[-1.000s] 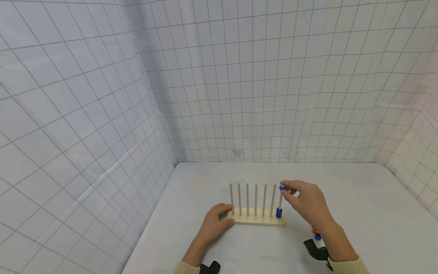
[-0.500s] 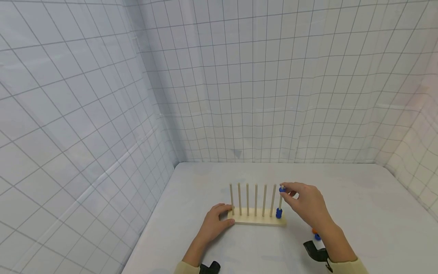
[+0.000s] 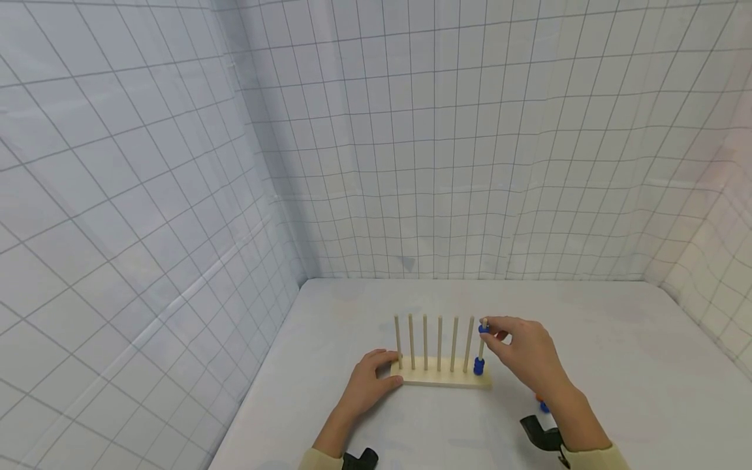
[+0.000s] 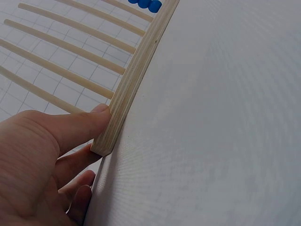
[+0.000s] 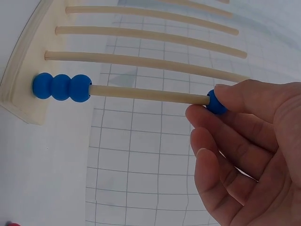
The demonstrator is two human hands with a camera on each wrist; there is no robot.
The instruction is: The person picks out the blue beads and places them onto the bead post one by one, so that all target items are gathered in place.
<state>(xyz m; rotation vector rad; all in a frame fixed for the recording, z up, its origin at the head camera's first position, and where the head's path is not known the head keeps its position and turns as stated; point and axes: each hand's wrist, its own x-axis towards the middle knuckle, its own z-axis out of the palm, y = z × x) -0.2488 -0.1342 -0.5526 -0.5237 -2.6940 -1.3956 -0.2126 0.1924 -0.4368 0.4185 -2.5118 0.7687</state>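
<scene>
A pale wooden board (image 3: 429,377) with a row of several upright pegs (image 3: 439,343) stands on the table. My left hand (image 3: 365,386) grips its left end, thumb on the near edge and fingers behind, as the left wrist view also shows. Between thumb and forefinger, my right hand (image 3: 525,352) pinches a blue bead (image 5: 216,102) threaded on the upper part of the rightmost peg (image 5: 146,94). Three blue beads (image 5: 61,87) are stacked at the foot of that same peg, touching one another. The other pegs carry no beads.
Beside the right forearm lie a blue bead (image 3: 544,407) and an orange bead (image 3: 538,397), partly hidden by the wrist. The white table (image 3: 458,431) meets grid-patterned white sheets (image 3: 435,163) at the back and sides.
The right hand has lowered slightly, and the pinched blue bead has slid a little down the rightmost peg, whose tip now shows above it. The left hand and the board stay put.
</scene>
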